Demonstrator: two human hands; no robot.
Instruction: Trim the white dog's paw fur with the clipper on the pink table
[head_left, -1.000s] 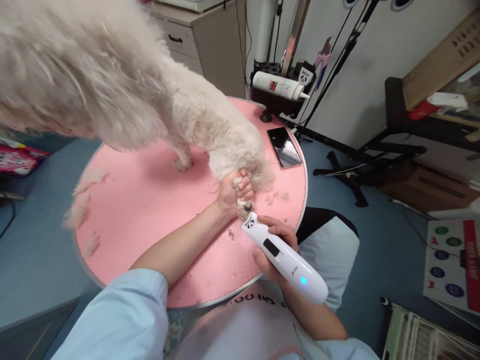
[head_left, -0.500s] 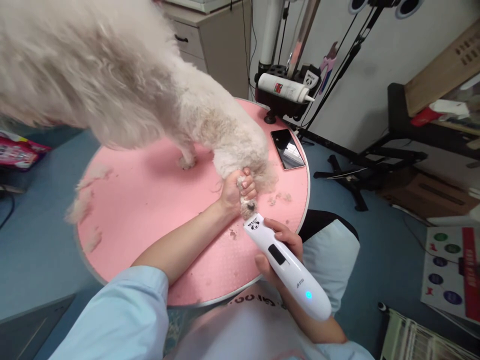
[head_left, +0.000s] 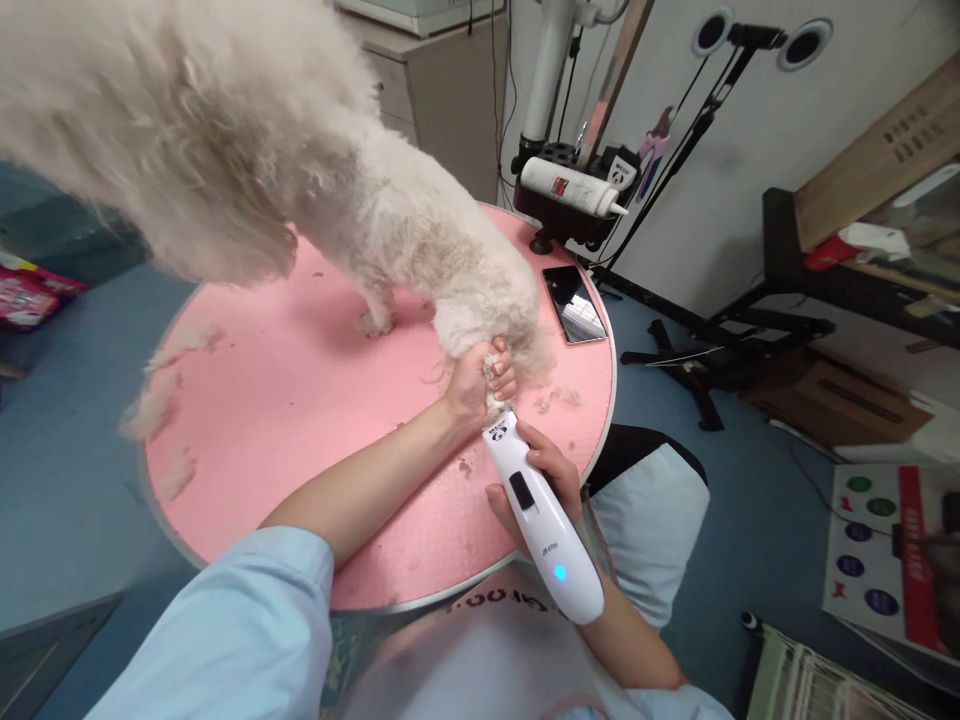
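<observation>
A pale, curly-coated dog (head_left: 442, 220) stands on a round pink grooming table (head_left: 315, 430), its head out of view. My left hand (head_left: 484, 385) is wrapped round the lower part of one of its legs, just above the paw (head_left: 496, 405). In my right hand (head_left: 547, 475) lies a white hair clipper (head_left: 544, 530) with a blue light glowing near its butt end. The clipper's head is right at the paw and covers most of it; whether the blade touches cannot be made out. Another paw (head_left: 377, 322) rests on the tabletop farther back.
Cut fur tufts (head_left: 161, 400) lie along the table's left edge. A black phone (head_left: 575, 303) is near the right rim. Behind it, a tool holder carries a white bottle (head_left: 571, 186). A black stand (head_left: 675, 360) and a cardboard box (head_left: 832, 395) are on the floor at right.
The clipper has swung more upright, its butt end moving left, and its head has moved up over the paw. My left hand keeps its hold on the leg. The view has shifted slightly.
</observation>
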